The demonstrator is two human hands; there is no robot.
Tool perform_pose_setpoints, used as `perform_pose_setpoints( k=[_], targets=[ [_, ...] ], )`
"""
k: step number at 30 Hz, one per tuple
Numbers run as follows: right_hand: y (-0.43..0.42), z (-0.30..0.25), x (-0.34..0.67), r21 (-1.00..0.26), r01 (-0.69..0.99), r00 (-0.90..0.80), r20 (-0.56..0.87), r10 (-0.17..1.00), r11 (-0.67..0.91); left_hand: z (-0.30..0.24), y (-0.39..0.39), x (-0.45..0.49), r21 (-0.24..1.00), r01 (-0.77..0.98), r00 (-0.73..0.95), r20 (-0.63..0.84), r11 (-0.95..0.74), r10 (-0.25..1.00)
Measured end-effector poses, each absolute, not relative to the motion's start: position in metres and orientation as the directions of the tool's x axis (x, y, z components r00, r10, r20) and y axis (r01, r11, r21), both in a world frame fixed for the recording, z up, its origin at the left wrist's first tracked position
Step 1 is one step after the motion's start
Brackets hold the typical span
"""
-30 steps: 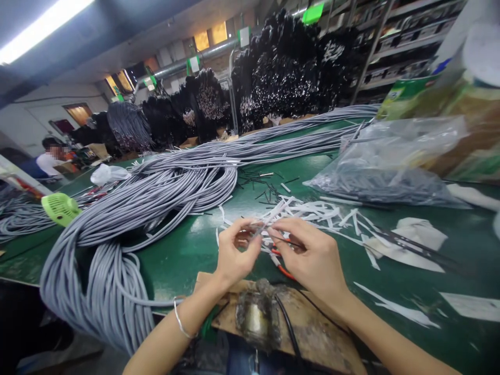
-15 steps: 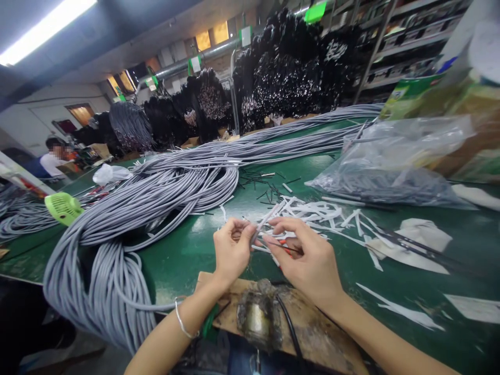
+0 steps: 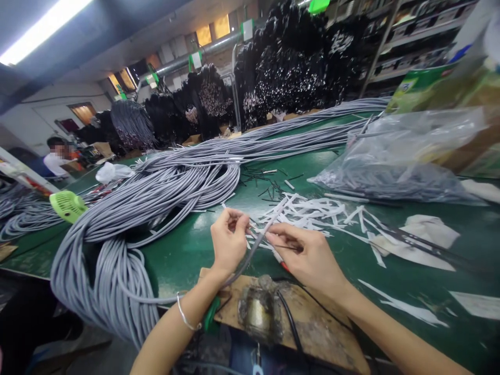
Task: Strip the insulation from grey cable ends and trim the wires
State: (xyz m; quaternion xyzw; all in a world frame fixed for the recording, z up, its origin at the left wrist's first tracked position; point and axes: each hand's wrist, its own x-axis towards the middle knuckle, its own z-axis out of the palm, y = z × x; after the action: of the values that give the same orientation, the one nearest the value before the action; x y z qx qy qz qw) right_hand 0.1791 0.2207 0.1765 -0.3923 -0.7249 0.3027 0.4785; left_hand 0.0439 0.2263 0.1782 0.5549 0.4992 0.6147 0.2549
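Observation:
A grey cable [image 3: 255, 246] rises past my left wrist and between my hands, its upper end over a heap of white strips [image 3: 312, 211]. My left hand [image 3: 229, 239] is closed in a pinch left of the cable; what its fingertips hold is too small to make out. With thumb and fingers together, my right hand [image 3: 308, 252] grips the cable from the right side. Something thin and dark lies between its fingers. A red-tipped tool part [image 3: 284, 265] shows just under this hand. Below both hands sits a worn metal device [image 3: 260, 312] on a wooden board [image 3: 312, 333].
A large coil of grey cables [image 3: 167, 203] covers the left of the green table [image 3: 183, 260]. A clear plastic bag [image 3: 406, 166] of grey pieces stands right, near long dark scissors or tweezers [image 3: 422, 244]. A lime-green fan-like object [image 3: 67, 205] is left; a person [image 3: 57, 156] sits far back.
My hands have moved slightly apart. The left fingers have come off to the left of the grey cable, which now shows at full length between the hands, with my right fingertips against it.

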Motion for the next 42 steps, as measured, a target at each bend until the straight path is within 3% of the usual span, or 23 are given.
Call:
perform_pose_setpoints(
  k=[5, 10, 12, 14, 16, 18, 22, 29, 31, 33, 35, 37, 39, 42],
  targets=[
    [0.222, 0.176, 0.178, -0.844, 0.234, -0.24, 0.432, 0.869, 0.483, 0.18, 0.24, 0.036, 0.936, -0.004, -0.361, 0.327, -0.353, 0.873],
    [0.222, 0.176, 0.179, -0.829, 0.258, -0.193, 0.459, 0.867, 0.496, 0.192, 0.25, 0.011, 0.859, -0.248, -0.57, 0.245, -0.448, 0.784],
    [0.222, 0.175, 0.179, -0.823, 0.275, -0.159, 0.471, 0.868, 0.497, 0.195, 0.246, 0.011, 0.904, -0.245, -0.412, 0.229, -0.35, 0.882],
    [0.223, 0.175, 0.179, -0.822, 0.281, -0.133, 0.478, 0.868, 0.496, 0.195, 0.239, 0.02, 0.983, -0.138, 0.027, 0.125, -0.12, 0.992],
    [0.224, 0.175, 0.179, -0.825, 0.279, -0.144, 0.469, 0.871, 0.491, 0.192, 0.231, 0.033, 1.0, -0.015, 0.322, 0.014, -0.01, 0.947],
    [0.225, 0.176, 0.179, -0.835, 0.266, -0.179, 0.447, 0.876, 0.481, 0.189, 0.226, 0.043, 0.999, -0.018, 0.316, 0.052, -0.049, 0.947],
    [0.225, 0.18, 0.18, -0.829, 0.302, -0.177, 0.436, 0.882, 0.47, 0.189, 0.225, 0.044, 0.961, -0.211, 0.103, 0.201, -0.177, 0.974],
    [0.235, 0.185, 0.201, -0.729, 0.442, 0.005, 0.584, 0.811, 0.522, 0.197, 0.222, 0.031, 0.887, -0.441, 0.065, 0.181, -0.135, 0.981],
    [0.239, 0.187, 0.211, -0.745, 0.466, 0.165, 0.603, 0.781, 0.477, 0.197, 0.221, 0.028, 0.888, -0.409, -0.023, 0.222, -0.211, 0.975],
    [0.239, 0.189, 0.215, -0.778, 0.417, 0.276, 0.601, 0.75, 0.47, 0.196, 0.221, 0.027, 0.923, -0.267, -0.058, 0.271, -0.276, 0.961],
    [0.235, 0.192, 0.212, -0.787, 0.315, 0.205, 0.602, 0.772, 0.53, 0.196, 0.22, 0.031, 0.947, -0.044, -0.014, 0.317, -0.318, 0.948],
    [0.228, 0.194, 0.204, -0.776, 0.227, 0.026, 0.609, 0.793, 0.588, 0.196, 0.218, 0.037, 0.925, 0.147, 0.052, 0.347, -0.351, 0.936],
    [0.223, 0.195, 0.197, -0.777, 0.159, -0.094, 0.602, 0.793, 0.609, 0.196, 0.216, 0.041, 0.892, 0.249, 0.102, 0.362, -0.376, 0.927],
    [0.222, 0.192, 0.191, -0.826, 0.04, -0.112, 0.555, 0.824, 0.562, 0.194, 0.213, 0.044, 0.856, 0.299, 0.173, 0.385, -0.421, 0.906]
  ],
)
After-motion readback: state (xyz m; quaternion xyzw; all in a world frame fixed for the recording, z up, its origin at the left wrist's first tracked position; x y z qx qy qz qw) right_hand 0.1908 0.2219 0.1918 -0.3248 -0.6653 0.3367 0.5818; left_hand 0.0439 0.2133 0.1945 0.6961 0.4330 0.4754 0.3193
